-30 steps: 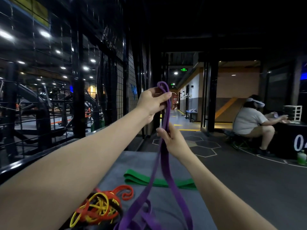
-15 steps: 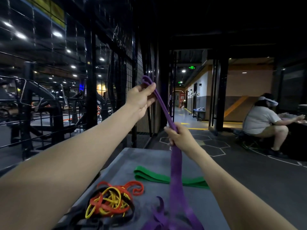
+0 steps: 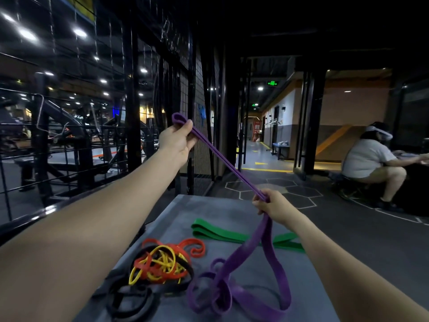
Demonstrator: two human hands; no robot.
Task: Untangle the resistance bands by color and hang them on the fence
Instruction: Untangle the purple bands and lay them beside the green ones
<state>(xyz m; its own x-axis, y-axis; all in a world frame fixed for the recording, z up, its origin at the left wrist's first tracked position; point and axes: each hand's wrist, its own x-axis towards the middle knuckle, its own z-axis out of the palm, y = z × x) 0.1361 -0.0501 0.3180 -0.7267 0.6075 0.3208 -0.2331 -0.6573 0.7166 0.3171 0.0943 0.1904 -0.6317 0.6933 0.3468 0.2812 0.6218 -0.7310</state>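
**Purple band drawn out, not yet hung**

Obs. 1: The left hand [image 3: 178, 138] is raised toward the fence [image 3: 148, 94], thumb and fingers pinching the doubled purple band [image 3: 222, 163] just below its looped end, which pokes out above the thumb.

Obs. 2: The right hand [image 3: 270, 204] is lower, over the far end of the grey bench [image 3: 176, 212], fingers curled round both strands. Between the two hands the band runs straight and taut.

Obs. 3: Below the right hand the band drops slack onto the bench and ends in loose purple coils near the front edge. Cannot tell whether those coils are knotted or merely piled.

Obs. 4: A tangle of red, yellow and black bands [image 3: 160, 263] lies to the left of the coils, untouched. The green band [image 3: 232, 233] lies flat and separate farther back.

Judgement: the step in hand is freeing the purple band. Next move likely calls for lifting or shaking the lower coils loose, checking they fall clear of the black strands nearby, then carrying the looped end to a fence bar. The mixed tangle remains to be sorted.
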